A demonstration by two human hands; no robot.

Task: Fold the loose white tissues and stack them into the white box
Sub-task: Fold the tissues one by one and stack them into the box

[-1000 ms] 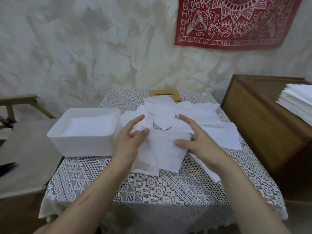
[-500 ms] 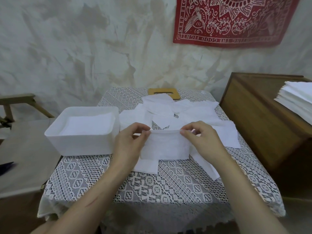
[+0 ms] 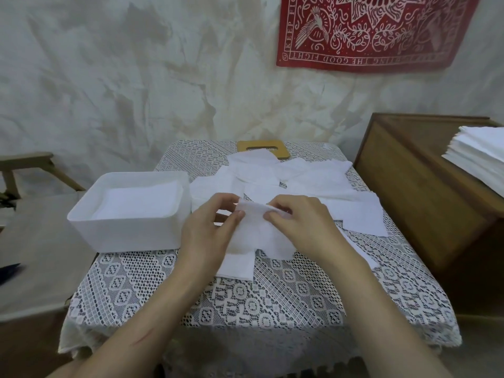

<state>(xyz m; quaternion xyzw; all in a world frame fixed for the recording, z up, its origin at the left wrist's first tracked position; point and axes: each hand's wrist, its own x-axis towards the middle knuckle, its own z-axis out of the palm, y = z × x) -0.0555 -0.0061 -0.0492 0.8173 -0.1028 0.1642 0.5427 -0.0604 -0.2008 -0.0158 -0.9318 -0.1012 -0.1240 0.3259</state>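
My left hand point(image 3: 210, 227) and right hand point(image 3: 297, 227) both pinch the top edge of the soft white folded tissue point(image 3: 257, 233), with the rectangular white plastic box point(image 3: 128, 233) just to its left (left hand nearer).

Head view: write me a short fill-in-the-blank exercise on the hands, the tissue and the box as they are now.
1. The rectangular white plastic box stands on the lace-covered table's ____ side.
2. The left hand and the right hand pinch the thin white paper tissue, so ____ hands are busy.
3. The red patterned cloth hangs on the ____.
Missing words: left; both; wall.
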